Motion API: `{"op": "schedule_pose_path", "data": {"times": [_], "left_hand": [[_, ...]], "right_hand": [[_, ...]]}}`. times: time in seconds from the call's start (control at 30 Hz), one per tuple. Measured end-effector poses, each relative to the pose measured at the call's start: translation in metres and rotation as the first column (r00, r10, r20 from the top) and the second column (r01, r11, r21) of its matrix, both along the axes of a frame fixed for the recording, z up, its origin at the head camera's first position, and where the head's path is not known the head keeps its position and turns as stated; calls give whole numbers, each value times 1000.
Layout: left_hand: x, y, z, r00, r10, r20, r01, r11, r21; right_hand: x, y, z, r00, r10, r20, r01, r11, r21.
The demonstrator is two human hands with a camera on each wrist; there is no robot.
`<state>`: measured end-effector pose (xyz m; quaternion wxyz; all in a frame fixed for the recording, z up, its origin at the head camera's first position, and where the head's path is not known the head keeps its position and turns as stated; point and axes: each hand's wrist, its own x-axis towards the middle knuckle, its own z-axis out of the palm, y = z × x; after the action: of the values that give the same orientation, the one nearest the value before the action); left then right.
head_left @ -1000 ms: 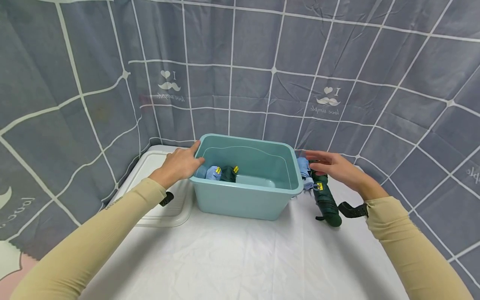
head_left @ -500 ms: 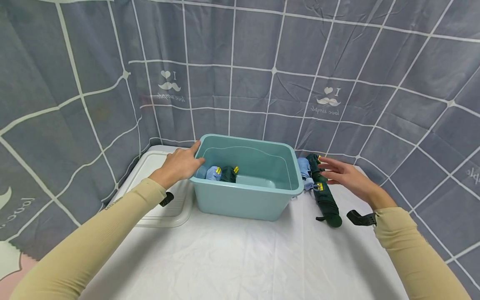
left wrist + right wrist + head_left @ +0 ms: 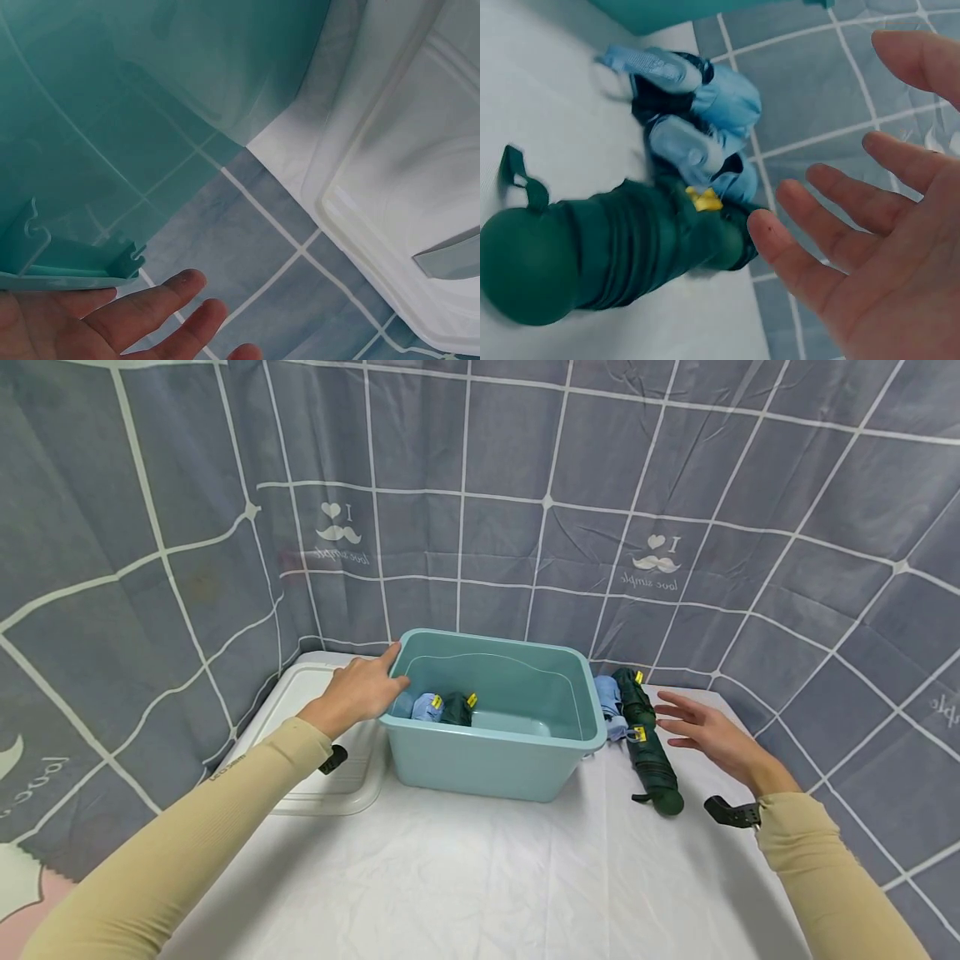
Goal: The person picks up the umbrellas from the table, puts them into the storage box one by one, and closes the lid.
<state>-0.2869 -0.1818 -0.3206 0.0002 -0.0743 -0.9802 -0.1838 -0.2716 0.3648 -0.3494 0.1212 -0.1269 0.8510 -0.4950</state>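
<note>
A light teal plastic storage bin (image 3: pixel 480 764) stands mid-table. My left hand (image 3: pixel 360 693) holds its left rim, with the thumb over the edge inside and the fingers under the rim outside. In the bin lie a light blue folded umbrella (image 3: pixel 427 707) and a dark green one (image 3: pixel 457 708), both yellow-tagged. To the bin's right, a long dark green bundle like folded umbrella (image 3: pixel 654 764) lies beside light blue bundles (image 3: pixel 609 697). Whether the green length is one piece or two, I cannot tell. My right hand (image 3: pixel 708 735) hovers just right of it, fingers spread, holding nothing.
A white lid (image 3: pixel 330 789) lies flat to the left of the bin, partly under my left forearm. White cloth (image 3: pixel 487 877) covers the table. A grey gridded curtain (image 3: pixel 502 535) hangs close behind and along both sides.
My right hand has drawn away to the right from the far end of the green bundle, which now shows uncovered. The left hand and the bin stay put.
</note>
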Motion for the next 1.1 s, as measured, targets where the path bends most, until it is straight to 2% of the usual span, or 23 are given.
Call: {"op": "schedule_pose_path", "data": {"times": [0.4, 0.83, 1.1], "left_hand": [[0, 1, -1, 1000, 1, 10, -1, 1000, 0], [0, 1, 1, 1000, 5, 3, -5, 1000, 1], [-1, 1, 1, 1000, 7, 8, -7, 1000, -5]], "right_hand": [[2, 17, -25, 998, -49, 35, 50, 999, -20], [-1, 25, -42, 996, -72, 50, 73, 997, -19], [-2, 26, -52, 993, -97, 64, 96, 995, 17]]}}
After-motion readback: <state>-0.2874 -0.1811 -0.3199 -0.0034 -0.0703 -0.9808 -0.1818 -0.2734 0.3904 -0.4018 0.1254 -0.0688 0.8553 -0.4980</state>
